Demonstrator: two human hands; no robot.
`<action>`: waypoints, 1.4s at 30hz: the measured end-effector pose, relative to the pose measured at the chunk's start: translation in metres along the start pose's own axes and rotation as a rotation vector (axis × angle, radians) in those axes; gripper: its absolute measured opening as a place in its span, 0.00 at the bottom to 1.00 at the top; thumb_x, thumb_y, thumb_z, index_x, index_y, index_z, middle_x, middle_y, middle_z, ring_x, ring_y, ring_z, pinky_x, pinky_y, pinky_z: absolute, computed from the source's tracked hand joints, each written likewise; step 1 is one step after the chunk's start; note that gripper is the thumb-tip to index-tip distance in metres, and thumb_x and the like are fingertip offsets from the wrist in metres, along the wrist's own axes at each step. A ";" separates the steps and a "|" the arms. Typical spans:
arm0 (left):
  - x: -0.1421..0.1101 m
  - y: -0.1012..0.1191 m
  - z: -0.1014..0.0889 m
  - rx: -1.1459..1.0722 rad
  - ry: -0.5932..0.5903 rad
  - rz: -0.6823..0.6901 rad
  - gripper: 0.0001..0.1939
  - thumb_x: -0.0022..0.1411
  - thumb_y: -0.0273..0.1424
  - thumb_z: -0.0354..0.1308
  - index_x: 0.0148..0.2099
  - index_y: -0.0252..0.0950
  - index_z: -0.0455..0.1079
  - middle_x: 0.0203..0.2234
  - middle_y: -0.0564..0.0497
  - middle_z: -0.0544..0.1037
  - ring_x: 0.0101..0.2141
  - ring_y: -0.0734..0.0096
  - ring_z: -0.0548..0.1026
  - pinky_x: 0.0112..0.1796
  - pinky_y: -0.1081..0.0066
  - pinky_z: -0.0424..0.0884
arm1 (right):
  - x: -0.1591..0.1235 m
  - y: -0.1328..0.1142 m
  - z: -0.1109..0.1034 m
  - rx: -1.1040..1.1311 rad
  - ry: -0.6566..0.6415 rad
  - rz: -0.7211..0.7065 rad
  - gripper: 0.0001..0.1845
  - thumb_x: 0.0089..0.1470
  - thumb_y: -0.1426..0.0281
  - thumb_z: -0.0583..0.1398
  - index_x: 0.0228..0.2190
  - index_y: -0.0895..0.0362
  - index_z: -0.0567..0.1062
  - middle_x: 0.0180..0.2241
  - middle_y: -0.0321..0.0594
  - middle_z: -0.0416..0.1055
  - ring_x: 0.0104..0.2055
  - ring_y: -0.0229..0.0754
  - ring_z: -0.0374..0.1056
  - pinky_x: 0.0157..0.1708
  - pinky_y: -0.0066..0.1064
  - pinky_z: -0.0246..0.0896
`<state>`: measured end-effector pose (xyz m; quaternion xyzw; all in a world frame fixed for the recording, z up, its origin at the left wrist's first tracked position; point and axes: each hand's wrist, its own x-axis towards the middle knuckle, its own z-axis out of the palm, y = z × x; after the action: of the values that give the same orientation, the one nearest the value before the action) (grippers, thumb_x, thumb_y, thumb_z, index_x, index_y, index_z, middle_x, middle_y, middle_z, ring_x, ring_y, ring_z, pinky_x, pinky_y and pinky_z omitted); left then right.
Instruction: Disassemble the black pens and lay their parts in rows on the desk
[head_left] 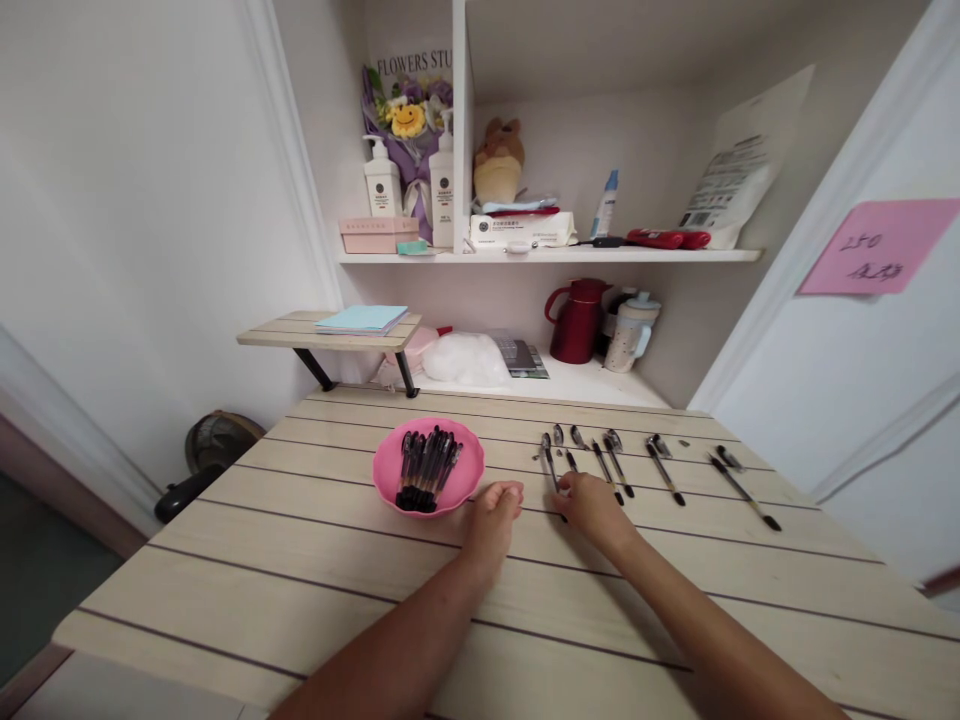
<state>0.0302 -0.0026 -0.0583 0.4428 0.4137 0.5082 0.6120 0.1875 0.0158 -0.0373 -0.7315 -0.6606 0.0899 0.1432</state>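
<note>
A pink scalloped bowl [472, 462] holds a bundle of black pens [429, 465]. Just right of the bowl, my left hand [493, 510] hovers with its fingers curled closed; whatever may be inside them is hidden. My right hand [592, 508] pinches a black pen [550, 462] lying near the middle of the table, and its fingers cover part of the barrel. More pens [664, 474] lie spread toward the right, the farthest being a single pen [750, 492]. Small dark glossy pieces [577, 436] sit by their upper ends, too small to identify.
The slatted wooden table [315, 560] meets a white shelf unit. A small raised stand [285, 330] carries blue paper [364, 319] at the back left. Behind the table are a white plastic bag [465, 360], a red jug [577, 322] and a pale tumbler [632, 335].
</note>
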 end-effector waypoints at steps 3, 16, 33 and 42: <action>0.000 0.000 0.000 0.019 0.004 -0.004 0.19 0.51 0.41 0.53 0.39 0.32 0.69 0.37 0.43 0.73 0.42 0.62 0.69 0.44 0.65 0.63 | 0.009 0.004 -0.004 -0.047 0.007 0.030 0.11 0.43 0.72 0.55 0.29 0.61 0.75 0.29 0.50 0.74 0.34 0.44 0.69 0.30 0.27 0.55; 0.001 -0.002 -0.001 -0.004 -0.005 -0.025 0.16 0.52 0.40 0.53 0.37 0.34 0.69 0.37 0.44 0.73 0.42 0.63 0.69 0.44 0.66 0.62 | 0.025 -0.002 0.002 -0.152 -0.050 0.075 0.11 0.42 0.76 0.55 0.28 0.64 0.75 0.32 0.54 0.73 0.35 0.46 0.69 0.33 0.29 0.57; 0.001 -0.001 -0.001 -0.009 -0.010 -0.027 0.16 0.52 0.40 0.52 0.37 0.33 0.68 0.38 0.43 0.73 0.42 0.63 0.69 0.43 0.66 0.63 | 0.022 -0.009 0.006 -0.161 -0.055 0.067 0.12 0.48 0.73 0.53 0.32 0.64 0.74 0.34 0.54 0.73 0.38 0.46 0.69 0.36 0.30 0.57; -0.001 0.001 0.000 -0.015 -0.001 -0.020 0.17 0.51 0.42 0.54 0.36 0.33 0.69 0.37 0.43 0.73 0.41 0.64 0.69 0.43 0.67 0.63 | 0.011 -0.006 -0.002 -0.160 -0.036 0.043 0.13 0.50 0.68 0.53 0.31 0.63 0.73 0.34 0.54 0.72 0.37 0.46 0.69 0.35 0.30 0.56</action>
<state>0.0302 -0.0037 -0.0571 0.4344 0.4142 0.5048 0.6205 0.1838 0.0271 -0.0332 -0.7527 -0.6524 0.0531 0.0703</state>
